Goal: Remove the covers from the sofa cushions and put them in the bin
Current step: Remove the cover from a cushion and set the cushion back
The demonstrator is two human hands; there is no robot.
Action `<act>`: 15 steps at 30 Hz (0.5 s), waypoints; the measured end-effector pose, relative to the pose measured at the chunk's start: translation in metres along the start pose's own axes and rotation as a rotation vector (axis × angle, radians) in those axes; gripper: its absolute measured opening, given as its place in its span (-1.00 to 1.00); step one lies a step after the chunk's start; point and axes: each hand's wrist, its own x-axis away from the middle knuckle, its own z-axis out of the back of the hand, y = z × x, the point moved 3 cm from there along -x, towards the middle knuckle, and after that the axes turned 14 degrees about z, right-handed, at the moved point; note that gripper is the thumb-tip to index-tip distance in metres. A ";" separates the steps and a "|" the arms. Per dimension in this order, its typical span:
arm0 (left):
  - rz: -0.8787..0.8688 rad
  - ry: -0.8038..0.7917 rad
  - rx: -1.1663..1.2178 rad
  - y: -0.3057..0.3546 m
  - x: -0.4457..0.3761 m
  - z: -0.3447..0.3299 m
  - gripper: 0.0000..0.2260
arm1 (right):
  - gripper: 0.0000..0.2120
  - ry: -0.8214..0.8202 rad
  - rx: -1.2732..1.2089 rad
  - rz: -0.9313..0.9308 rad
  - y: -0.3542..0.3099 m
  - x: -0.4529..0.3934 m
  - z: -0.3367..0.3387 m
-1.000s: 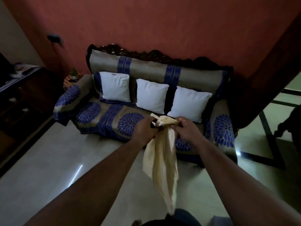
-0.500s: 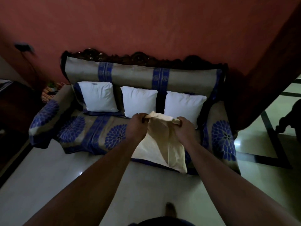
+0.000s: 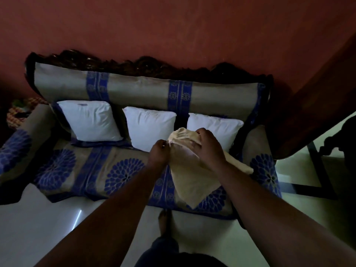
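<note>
A cream cushion cover (image 3: 189,176) hangs over the sofa seat (image 3: 96,170), held at its top edge by both hands. My left hand (image 3: 159,154) pinches its left corner; my right hand (image 3: 209,146) grips the bunched top. Three bare white cushions lean on the sofa back: left (image 3: 89,120), middle (image 3: 150,127) and right (image 3: 221,127), the right one partly hidden behind my right hand. The sofa has grey and blue flowered upholstery. No bin is in view.
A red wall (image 3: 173,31) rises behind the sofa. Dark wooden furniture (image 3: 317,105) stands at the right, beside a pale floor (image 3: 28,228) with dark stripes. A checked cloth (image 3: 21,108) lies at the far left. My foot (image 3: 164,221) stands near the sofa's front edge.
I have stepped closer to the sofa. The cover, hanging loose before, is now lifted forward over the seat near the right cushion, both hands still on its top edge.
</note>
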 end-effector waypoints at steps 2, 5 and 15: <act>-0.034 -0.017 -0.102 0.011 -0.034 -0.005 -0.73 | -0.78 -0.009 0.087 -0.050 0.023 -0.030 -0.009; -0.125 -0.070 -0.359 0.019 -0.080 -0.014 -0.79 | -0.78 -0.052 0.130 -0.145 0.059 -0.062 -0.024; 0.009 -0.054 -0.467 0.011 -0.193 -0.061 -0.78 | -0.49 -0.345 0.054 -0.236 0.176 -0.146 -0.091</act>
